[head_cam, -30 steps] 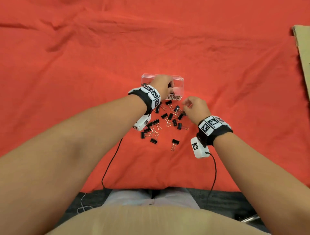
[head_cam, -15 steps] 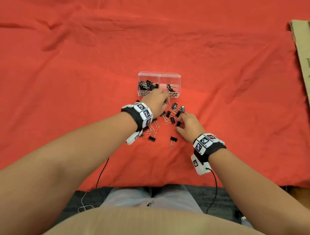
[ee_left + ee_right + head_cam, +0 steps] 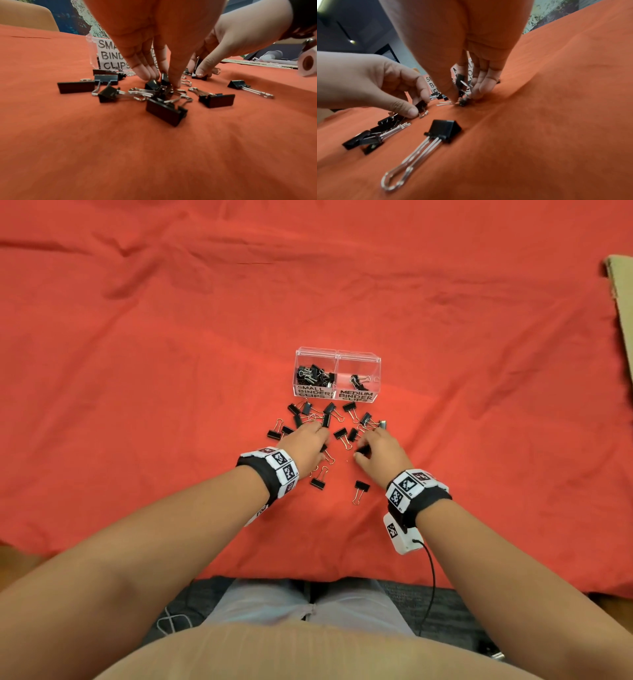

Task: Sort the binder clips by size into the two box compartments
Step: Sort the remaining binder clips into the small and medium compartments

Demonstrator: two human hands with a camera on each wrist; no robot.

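Note:
A clear two-compartment box (image 3: 337, 355) stands on the red cloth. Its left compartment, labelled SMALL BINDER CLIPS (image 3: 314, 392), holds several black clips; the right one, labelled MEDIUM BINDER CLIPS (image 3: 356, 397), holds a few. Several loose black binder clips (image 3: 349, 407) lie scattered in front of it. My left hand (image 3: 322, 444) reaches down into the pile, thumb and fingers pinching a small black clip (image 3: 164, 80). Beside it my right hand (image 3: 361, 453) pinches another black clip (image 3: 460, 86) against the cloth. In the left wrist view the right thumb (image 3: 201, 72) presses that clip.
Two loose clips (image 3: 360, 490) (image 3: 318, 480) lie nearest me, between my wrists. A cardboard sheet (image 3: 621, 302) lies at the far right edge. The cloth's front edge (image 3: 308, 576) is close to my lap. A black cable (image 3: 432, 577) hangs from the right wrist camera.
My left hand came back from the box to the loose clips and pinches one. My right hand moved slightly toward me and grips a clip.

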